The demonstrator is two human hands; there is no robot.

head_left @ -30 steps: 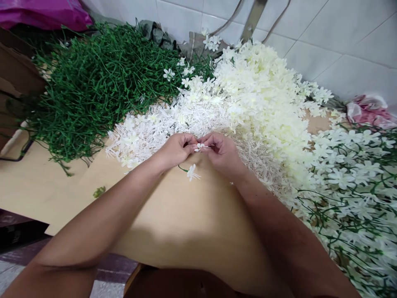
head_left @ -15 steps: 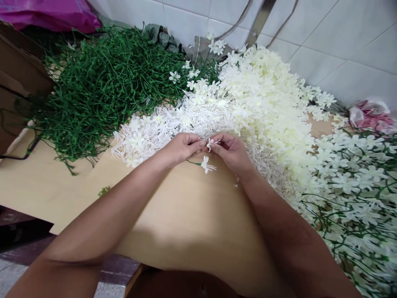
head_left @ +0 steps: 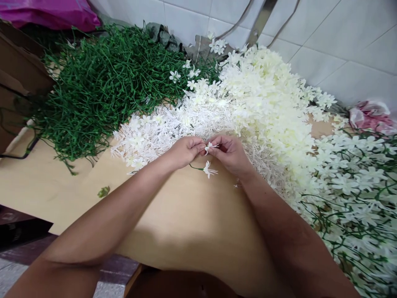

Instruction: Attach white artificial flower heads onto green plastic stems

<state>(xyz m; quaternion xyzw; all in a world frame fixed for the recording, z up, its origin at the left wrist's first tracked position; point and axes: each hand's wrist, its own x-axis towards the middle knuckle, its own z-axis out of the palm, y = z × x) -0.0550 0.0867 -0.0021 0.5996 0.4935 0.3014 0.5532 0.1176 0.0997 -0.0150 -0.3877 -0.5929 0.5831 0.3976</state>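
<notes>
Close together at the middle of the head view are my two hands. My left hand [head_left: 189, 150] is closed in a pinch on a green stem, which sticks out below it and ends in a white flower [head_left: 208, 169]. Between the fingertips of both hands sits a second small white flower [head_left: 209, 147]. My right hand [head_left: 228, 152] pinches this flower at its right side. Just behind the hands lies a heap of thin white stamens [head_left: 173, 128], and beyond it to the right a large pile of cream-white petals [head_left: 263, 95].
Green plastic stems [head_left: 114, 74] are heaped at the back left, beside a cardboard box [head_left: 21, 66] and a purple bag [head_left: 52, 14]. Finished-looking white flowers on stems [head_left: 356, 186] cover the right side. A tiled wall [head_left: 341, 37] stands behind.
Both hands have shifted very slightly, and the stem with its white flower has moved a little down and to the right.
</notes>
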